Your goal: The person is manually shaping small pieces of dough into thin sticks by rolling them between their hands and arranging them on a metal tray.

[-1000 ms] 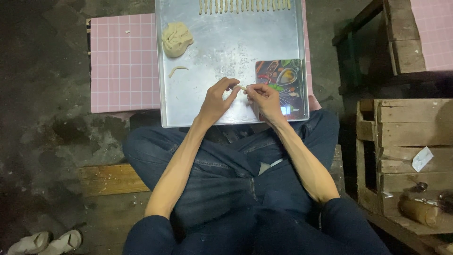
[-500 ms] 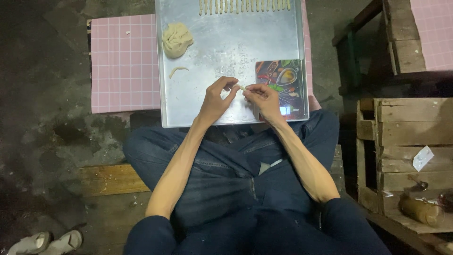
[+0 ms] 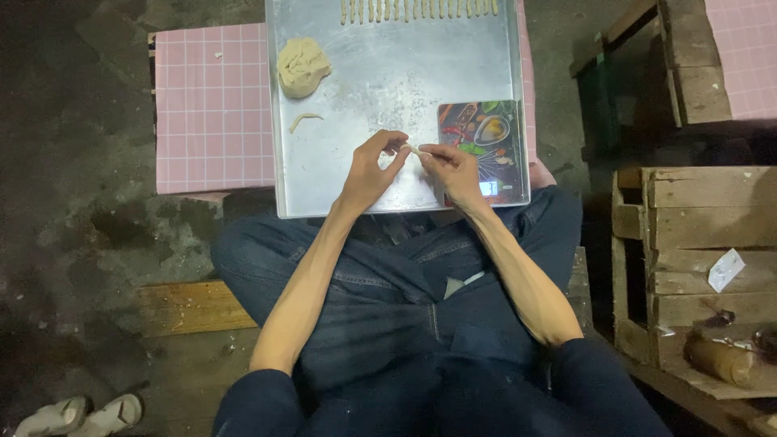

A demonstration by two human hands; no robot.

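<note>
My left hand (image 3: pixel 374 168) and my right hand (image 3: pixel 453 171) meet over the near part of a metal tray (image 3: pixel 380 73). Both pinch a small pale dough piece (image 3: pixel 414 150) between their fingertips. On the tray's far left lies a lump of dough (image 3: pixel 302 67), and a thin curved dough strip (image 3: pixel 303 120) lies just below it. A row of several rolled dough sticks (image 3: pixel 421 9) runs along the tray's far edge. A small kitchen scale (image 3: pixel 484 137) with a colourful top sits at the tray's right, partly under my right hand.
The tray rests on a pink tiled stand (image 3: pixel 212 105) and my lap. Wooden crates (image 3: pixel 696 259) stand at the right, with a wrapped brown object (image 3: pixel 723 358) on a lower one. A wooden plank (image 3: pixel 190 307) and pale sandals (image 3: pixel 81 414) lie on the dark floor at left.
</note>
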